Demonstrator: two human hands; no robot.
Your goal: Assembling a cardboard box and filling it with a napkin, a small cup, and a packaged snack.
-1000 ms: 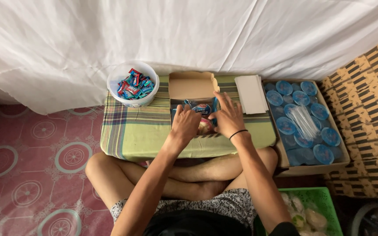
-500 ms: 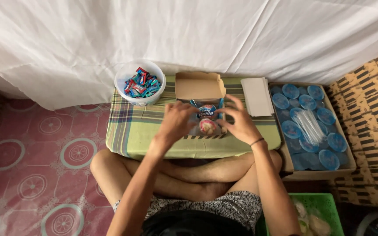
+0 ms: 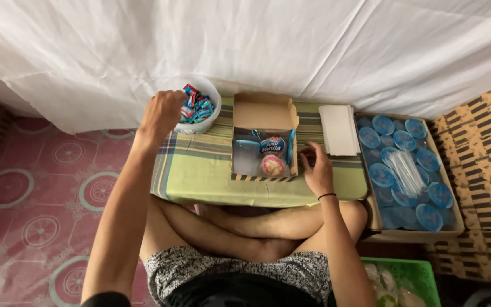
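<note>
Your left hand [image 3: 162,111] is curled over the candy tub [image 3: 207,116] at the table's [image 3: 200,170] back-left corner, can't tell if gripping. Right hand [image 3: 317,167] rests loosely open, holding nothing, beside the snack box [image 3: 263,133].

Matt cardboard box [image 3: 263,113], glossy plastic sweets [image 3: 197,107]

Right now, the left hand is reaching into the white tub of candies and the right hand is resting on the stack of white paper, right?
Not quite. The left hand is at the white tub of candies, but the head view shows the right hand on the green cloth beside the open box, short of the white paper.
</note>
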